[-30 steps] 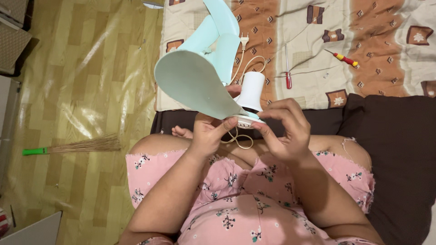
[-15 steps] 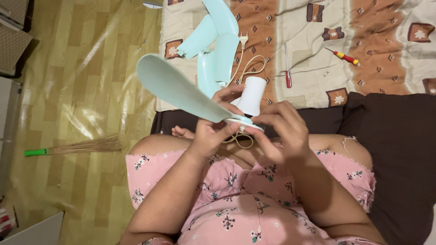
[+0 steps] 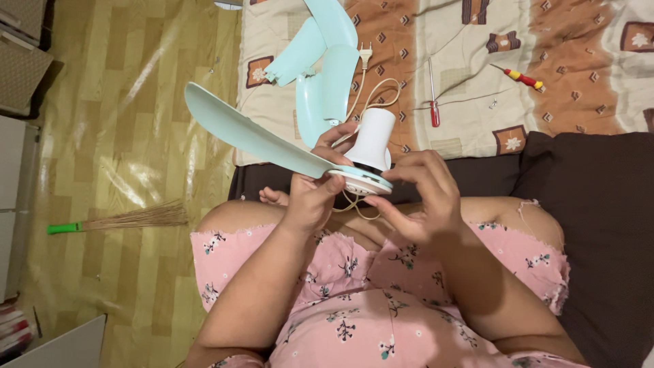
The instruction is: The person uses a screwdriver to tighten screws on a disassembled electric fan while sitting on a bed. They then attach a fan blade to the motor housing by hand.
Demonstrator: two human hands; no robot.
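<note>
Head view: my left hand grips the fan hub from below, thumb up on its rim, steadying it at lap height. My right hand pinches the hub's right edge with curled fingers. The mounted pale-green blade runs long up-left from my left fingers. The white motor housing points away, toward 3 loose blades beyond.

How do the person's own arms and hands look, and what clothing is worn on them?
Both arms are bare from the shoulder area down: no sleeves, gloves or watch show. The left hand and right hand carry no rings or bracelets that I can see. The fingernails look short and unpainted. The only clothing in view is a pink garment with a small floral print, covering the lap and body below the arms.
</note>
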